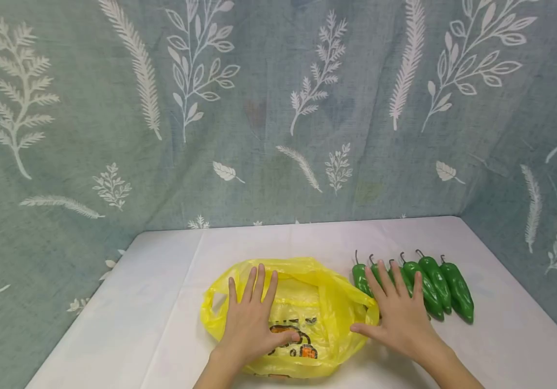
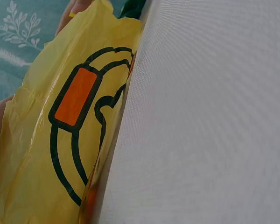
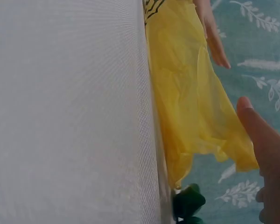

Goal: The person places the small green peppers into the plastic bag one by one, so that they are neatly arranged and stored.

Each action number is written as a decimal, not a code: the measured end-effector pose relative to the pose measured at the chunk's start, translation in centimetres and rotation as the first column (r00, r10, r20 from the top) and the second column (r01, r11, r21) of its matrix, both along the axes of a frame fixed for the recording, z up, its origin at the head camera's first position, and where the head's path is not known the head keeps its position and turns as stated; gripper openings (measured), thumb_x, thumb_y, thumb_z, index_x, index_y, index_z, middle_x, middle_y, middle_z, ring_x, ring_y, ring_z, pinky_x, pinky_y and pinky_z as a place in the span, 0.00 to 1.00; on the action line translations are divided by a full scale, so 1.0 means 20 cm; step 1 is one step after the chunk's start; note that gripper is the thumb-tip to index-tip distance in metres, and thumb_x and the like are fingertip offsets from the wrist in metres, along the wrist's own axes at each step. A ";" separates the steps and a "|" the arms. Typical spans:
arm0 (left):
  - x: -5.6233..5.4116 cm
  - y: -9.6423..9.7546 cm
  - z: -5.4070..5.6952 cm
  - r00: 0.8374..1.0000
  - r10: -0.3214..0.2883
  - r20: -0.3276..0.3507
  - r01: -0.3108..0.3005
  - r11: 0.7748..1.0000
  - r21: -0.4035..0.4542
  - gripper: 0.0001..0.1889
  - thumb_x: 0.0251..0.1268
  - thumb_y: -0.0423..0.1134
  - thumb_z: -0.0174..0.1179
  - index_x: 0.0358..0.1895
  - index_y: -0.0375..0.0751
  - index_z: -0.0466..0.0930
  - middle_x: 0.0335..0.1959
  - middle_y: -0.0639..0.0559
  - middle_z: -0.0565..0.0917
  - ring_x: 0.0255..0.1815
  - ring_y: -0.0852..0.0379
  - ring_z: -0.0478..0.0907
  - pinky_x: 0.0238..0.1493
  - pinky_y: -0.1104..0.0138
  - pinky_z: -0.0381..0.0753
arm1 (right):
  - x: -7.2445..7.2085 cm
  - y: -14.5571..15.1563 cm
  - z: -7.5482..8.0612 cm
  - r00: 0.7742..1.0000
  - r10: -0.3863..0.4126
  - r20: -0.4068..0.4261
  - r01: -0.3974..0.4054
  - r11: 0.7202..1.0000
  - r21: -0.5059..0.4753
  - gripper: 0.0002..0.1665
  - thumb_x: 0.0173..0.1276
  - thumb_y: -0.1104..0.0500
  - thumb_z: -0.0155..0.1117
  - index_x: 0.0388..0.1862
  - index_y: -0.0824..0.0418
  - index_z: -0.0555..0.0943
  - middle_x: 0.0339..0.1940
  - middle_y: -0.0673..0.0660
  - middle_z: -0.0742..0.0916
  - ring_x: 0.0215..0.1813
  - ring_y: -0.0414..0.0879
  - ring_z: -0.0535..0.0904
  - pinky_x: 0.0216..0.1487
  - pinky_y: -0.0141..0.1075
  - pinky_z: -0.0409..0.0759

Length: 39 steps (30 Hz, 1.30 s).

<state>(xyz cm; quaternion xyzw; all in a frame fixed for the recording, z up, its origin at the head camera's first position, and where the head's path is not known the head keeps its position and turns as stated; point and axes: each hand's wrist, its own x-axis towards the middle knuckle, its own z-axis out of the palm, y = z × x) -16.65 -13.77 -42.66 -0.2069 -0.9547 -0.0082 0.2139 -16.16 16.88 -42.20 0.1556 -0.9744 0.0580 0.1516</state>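
Note:
A yellow plastic bag [image 1: 327, 313] with a printed dark and orange drawing stands on the table, its mouth spread wide. Over the bag's left part is my left hand [image 1: 251, 321], fingers straight and spread. My right hand [image 1: 400, 319], also with straight spread fingers, is at the bag's right rim, its thumb near the edge; whether it touches cannot be seen. Several green peppers [image 1: 458, 292] lie in a row just beyond and right of that hand, some partly hidden behind its fingers. In the right wrist view, my thumb [image 3: 266, 140] is beside the yellow plastic.
A white cloth covers the table [image 1: 161, 302], whose far edge meets a green leaf-patterned curtain [image 1: 259, 162]. The curtain also hangs along the left and right sides.

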 end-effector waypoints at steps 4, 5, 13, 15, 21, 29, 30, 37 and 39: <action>-0.01 0.00 0.00 1.000 0.005 -0.019 -0.005 1.000 0.002 0.64 0.35 0.82 0.52 0.74 0.43 0.52 0.74 0.37 0.53 0.75 0.41 0.48 0.66 0.33 0.43 | -0.01 0.02 0.01 1.000 -0.007 -0.002 0.007 1.000 -0.008 0.68 0.47 0.20 0.56 0.78 0.53 0.45 0.76 0.66 0.54 0.74 0.68 0.44 0.66 0.66 0.21; -0.01 -0.01 0.00 1.000 0.008 -0.021 -0.008 1.000 0.003 0.64 0.35 0.82 0.52 0.75 0.43 0.51 0.74 0.37 0.53 0.75 0.41 0.48 0.67 0.33 0.43 | -0.01 0.03 0.01 1.000 -0.005 0.001 0.005 1.000 -0.011 0.68 0.48 0.20 0.56 0.78 0.53 0.43 0.76 0.66 0.54 0.75 0.67 0.43 0.65 0.65 0.20; -0.02 -0.03 0.02 0.999 0.046 -0.007 -0.046 0.999 -0.006 0.63 0.38 0.84 0.46 0.75 0.44 0.48 0.76 0.39 0.46 0.76 0.42 0.44 0.67 0.34 0.39 | -0.01 0.07 0.02 1.000 0.000 0.001 0.000 0.999 -0.033 0.67 0.50 0.21 0.55 0.78 0.52 0.41 0.76 0.66 0.53 0.76 0.65 0.39 0.65 0.64 0.17; -0.02 -0.04 0.02 0.999 0.053 0.004 -0.053 0.999 0.007 0.63 0.38 0.84 0.48 0.76 0.45 0.46 0.76 0.39 0.45 0.76 0.42 0.43 0.67 0.34 0.38 | -0.01 0.08 0.03 1.000 0.000 -0.010 -0.001 0.999 -0.041 0.67 0.50 0.22 0.56 0.78 0.52 0.41 0.76 0.67 0.53 0.76 0.65 0.39 0.65 0.64 0.17; -0.02 -0.06 0.04 0.998 0.065 0.023 -0.066 0.997 0.036 0.65 0.37 0.82 0.54 0.76 0.44 0.45 0.76 0.39 0.43 0.76 0.41 0.44 0.68 0.34 0.35 | -0.01 0.12 0.03 0.998 0.004 -0.069 -0.006 0.999 -0.036 0.67 0.51 0.23 0.57 0.78 0.53 0.40 0.76 0.67 0.53 0.76 0.65 0.40 0.65 0.65 0.19; -0.04 -0.10 0.04 0.997 0.071 -0.018 -0.070 0.996 0.062 0.64 0.38 0.82 0.51 0.76 0.44 0.43 0.76 0.37 0.44 0.75 0.39 0.45 0.68 0.34 0.36 | -0.02 0.14 0.05 0.994 0.007 -0.113 -0.012 0.999 -0.040 0.66 0.52 0.24 0.57 0.78 0.53 0.40 0.76 0.66 0.54 0.76 0.64 0.41 0.66 0.66 0.20; -0.04 -0.11 0.04 0.997 0.074 -0.017 -0.073 0.996 0.061 0.64 0.39 0.83 0.49 0.76 0.44 0.43 0.76 0.37 0.43 0.76 0.39 0.44 0.68 0.34 0.36 | -0.02 0.15 0.05 0.993 0.007 -0.114 -0.013 0.999 -0.046 0.65 0.52 0.24 0.57 0.78 0.53 0.41 0.76 0.67 0.54 0.76 0.64 0.41 0.65 0.66 0.21; -0.03 -0.14 0.08 0.993 0.117 0.025 -0.118 0.992 0.040 0.64 0.38 0.82 0.51 0.76 0.42 0.45 0.76 0.37 0.42 0.76 0.41 0.41 0.68 0.34 0.34 | -0.04 0.19 0.07 0.989 0.025 -0.144 -0.034 0.997 -0.062 0.65 0.53 0.24 0.56 0.78 0.54 0.42 0.76 0.66 0.53 0.76 0.63 0.41 0.66 0.67 0.22; -0.04 -0.15 0.09 0.992 0.121 0.025 -0.122 0.992 0.041 0.64 0.38 0.82 0.51 0.76 0.42 0.44 0.76 0.38 0.42 0.76 0.41 0.41 0.68 0.34 0.34 | -0.05 0.20 0.07 0.988 0.029 -0.152 -0.040 0.997 -0.070 0.65 0.53 0.25 0.57 0.78 0.52 0.40 0.77 0.65 0.52 0.76 0.63 0.41 0.66 0.67 0.23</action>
